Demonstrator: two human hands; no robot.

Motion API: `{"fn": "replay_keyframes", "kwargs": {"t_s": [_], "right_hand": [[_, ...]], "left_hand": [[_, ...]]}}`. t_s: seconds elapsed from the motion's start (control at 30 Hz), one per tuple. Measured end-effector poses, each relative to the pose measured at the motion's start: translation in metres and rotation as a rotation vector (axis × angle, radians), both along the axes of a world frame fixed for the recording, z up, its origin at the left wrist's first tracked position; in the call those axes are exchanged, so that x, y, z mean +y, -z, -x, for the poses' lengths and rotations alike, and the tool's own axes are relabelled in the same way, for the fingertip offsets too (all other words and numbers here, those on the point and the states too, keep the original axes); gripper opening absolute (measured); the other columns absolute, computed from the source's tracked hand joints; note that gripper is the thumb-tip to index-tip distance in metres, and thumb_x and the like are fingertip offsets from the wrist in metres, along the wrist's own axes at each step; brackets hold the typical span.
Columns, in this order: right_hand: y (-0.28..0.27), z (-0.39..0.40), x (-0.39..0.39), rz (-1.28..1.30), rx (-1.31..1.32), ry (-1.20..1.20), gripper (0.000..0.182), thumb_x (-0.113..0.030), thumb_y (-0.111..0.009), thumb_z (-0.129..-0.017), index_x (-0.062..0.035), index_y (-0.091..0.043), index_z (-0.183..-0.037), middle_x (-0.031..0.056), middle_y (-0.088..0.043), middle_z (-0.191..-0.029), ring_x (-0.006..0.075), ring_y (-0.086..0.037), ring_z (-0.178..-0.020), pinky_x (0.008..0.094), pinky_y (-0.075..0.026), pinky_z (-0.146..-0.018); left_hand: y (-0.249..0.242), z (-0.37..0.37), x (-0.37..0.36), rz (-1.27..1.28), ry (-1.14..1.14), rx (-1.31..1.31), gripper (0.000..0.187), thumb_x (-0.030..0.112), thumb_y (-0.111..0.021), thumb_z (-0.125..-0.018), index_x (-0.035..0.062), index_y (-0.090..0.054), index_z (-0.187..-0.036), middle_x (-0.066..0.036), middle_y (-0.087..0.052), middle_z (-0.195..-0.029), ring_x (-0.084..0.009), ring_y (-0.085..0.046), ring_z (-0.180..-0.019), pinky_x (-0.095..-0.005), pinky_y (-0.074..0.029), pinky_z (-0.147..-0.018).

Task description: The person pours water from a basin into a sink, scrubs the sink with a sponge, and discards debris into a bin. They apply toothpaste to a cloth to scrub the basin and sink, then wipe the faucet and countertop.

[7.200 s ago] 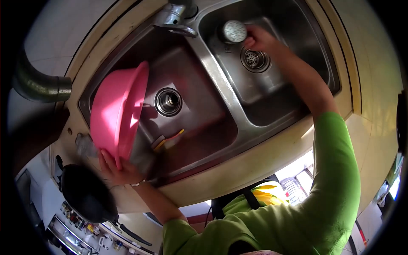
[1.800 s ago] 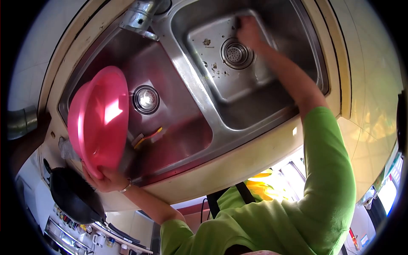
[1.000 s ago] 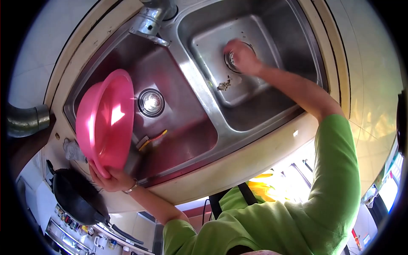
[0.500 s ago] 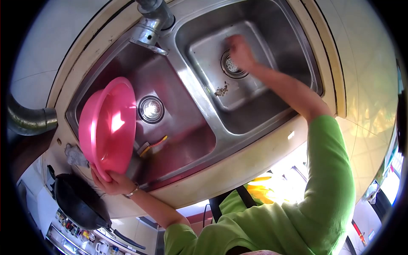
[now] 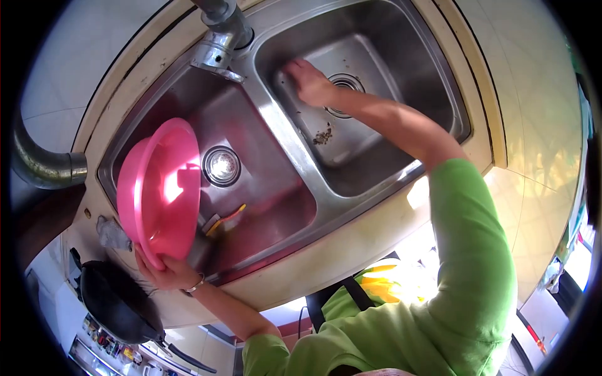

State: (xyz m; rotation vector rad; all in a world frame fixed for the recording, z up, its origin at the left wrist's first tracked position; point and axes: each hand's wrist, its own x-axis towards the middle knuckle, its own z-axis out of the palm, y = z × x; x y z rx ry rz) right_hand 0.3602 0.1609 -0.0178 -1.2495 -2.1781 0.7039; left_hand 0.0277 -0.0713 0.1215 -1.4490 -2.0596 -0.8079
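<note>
In the left sink bowl, a pink plastic basin [image 5: 179, 219] stands tilted up on its side. My left hand [image 5: 166, 271] grips its lower rim, fingers behind and thumb on the inside. My right hand [image 5: 309, 83] is inside the right sink bowl [image 5: 342, 166], low beside its left wall. Its fingers point left, stretched out, and nothing shows in them. A small heap of brown food scraps [image 5: 323, 134] lies on that bowl's floor, below the hand. The right drain [image 5: 346, 81] is partly covered by my forearm.
A yellow-handled brush [image 5: 224, 220] lies in the left bowl, below the left drain [image 5: 221, 166]. The metal faucet [image 5: 219, 50] stands behind the divider. A grey cloth [image 5: 113, 234] and a black wok [image 5: 116, 301] are at the left, near a metal pipe [image 5: 50, 169].
My right hand has moved left from the drain to the left side of the right bowl. My left hand and the basin stay in place. The view has shifted slightly.
</note>
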Motion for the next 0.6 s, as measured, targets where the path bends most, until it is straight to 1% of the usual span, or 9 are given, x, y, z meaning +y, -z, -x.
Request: {"fn": "replay_keyframes", "kwargs": {"t_s": [0.13,0.17,0.27,0.33,0.4,0.43,0.5,0.53,0.6], "right_hand": [[0.008,0.018,-0.023,0.127,-0.183,-0.139,0.033,0.002,-0.044,-0.061,0.0038,-0.047,-0.094,0.0205,-0.044,-0.099,0.0341,-0.044,-0.095,0.0360,-0.037,-0.082],[0.003,0.008,-0.034,0.250,-0.257,-0.188,0.035,0.001,-0.044,-0.062,0.0030,-0.047,-0.097,0.0205,-0.043,-0.104,0.0337,-0.042,-0.099,0.0348,-0.037,-0.083],[-0.001,-0.042,-0.040,0.207,-0.263,-0.188,0.028,-0.001,-0.043,-0.064,0.0036,-0.052,-0.090,0.0207,-0.049,-0.099,0.0352,-0.046,-0.094,0.0353,-0.038,-0.082],[-0.012,-0.073,-0.026,0.231,-0.031,0.374,0.023,-0.002,-0.042,-0.065,0.0012,-0.058,-0.081,0.0194,-0.055,-0.087,0.0357,-0.051,-0.084,0.0365,-0.041,-0.078],[0.003,-0.104,-0.021,0.291,-0.165,0.698,0.018,-0.005,-0.046,-0.064,-0.0007,-0.060,-0.073,0.0186,-0.057,-0.075,0.0353,-0.054,-0.077,0.0377,-0.044,-0.072],[0.019,-0.117,-0.015,0.287,-0.166,0.695,0.018,-0.005,-0.046,-0.064,-0.0007,-0.060,-0.073,0.0186,-0.057,-0.075,0.0353,-0.054,-0.077,0.0377,-0.044,-0.072],[0.052,-0.131,-0.009,0.226,-0.560,0.296,0.020,-0.008,-0.050,-0.061,-0.0004,-0.059,-0.076,0.0199,-0.057,-0.077,0.0330,-0.055,-0.077,0.0374,-0.044,-0.069],[0.045,-0.117,-0.007,0.229,-0.556,0.296,0.020,-0.008,-0.050,-0.061,-0.0004,-0.059,-0.076,0.0199,-0.057,-0.077,0.0330,-0.055,-0.077,0.0374,-0.044,-0.069],[0.032,-0.076,0.005,0.168,-0.134,0.683,0.020,-0.008,-0.051,-0.058,0.0007,-0.059,-0.075,0.0200,-0.057,-0.077,0.0347,-0.055,-0.075,0.0380,-0.044,-0.068]], "left_hand": [[0.004,0.006,-0.002,-0.007,0.029,-0.006,0.038,0.025,-0.042,-0.076,0.0013,-0.055,-0.103,-0.015,-0.054,-0.100,-0.0281,-0.054,-0.087,-0.0357,-0.043,-0.074],[0.004,0.008,-0.003,-0.002,0.027,-0.010,0.038,0.025,-0.042,-0.076,0.0015,-0.055,-0.103,-0.015,-0.053,-0.100,-0.0280,-0.054,-0.087,-0.0355,-0.043,-0.074],[0.000,0.003,0.000,0.007,0.049,-0.033,0.037,0.023,-0.042,-0.076,0.0019,-0.055,-0.104,-0.015,-0.053,-0.100,-0.0283,-0.054,-0.087,-0.0357,-0.043,-0.074],[0.001,0.002,0.000,-0.002,0.050,-0.040,0.037,0.023,-0.042,-0.077,0.0022,-0.055,-0.104,-0.016,-0.053,-0.101,-0.0285,-0.054,-0.087,-0.0357,-0.043,-0.075],[-0.001,0.004,-0.001,-0.004,0.064,-0.038,0.036,0.024,-0.042,-0.077,0.0025,-0.054,-0.105,-0.016,-0.053,-0.101,-0.0286,-0.054,-0.088,-0.0357,-0.042,-0.075],[0.000,0.003,0.000,-0.002,0.070,-0.037,0.036,0.024,-0.042,-0.078,0.0027,-0.054,-0.105,-0.016,-0.053,-0.100,-0.0287,-0.054,-0.088,-0.0357,-0.042,-0.075],[0.000,0.004,0.000,0.002,0.073,-0.031,0.036,0.025,-0.042,-0.079,0.0028,-0.054,-0.105,-0.016,-0.054,-0.100,-0.0288,-0.054,-0.088,-0.0357,-0.042,-0.076],[0.001,0.005,-0.001,0.004,0.080,-0.060,0.040,0.029,-0.044,-0.078,0.0005,-0.054,-0.103,-0.017,-0.053,-0.101,-0.0298,-0.053,-0.089,-0.0368,-0.042,-0.076],[0.003,0.007,0.000,0.004,0.088,-0.085,0.045,0.034,-0.046,-0.077,-0.0019,-0.053,-0.102,-0.018,-0.052,-0.102,-0.0309,-0.053,-0.090,-0.0379,-0.041,-0.077]]}}
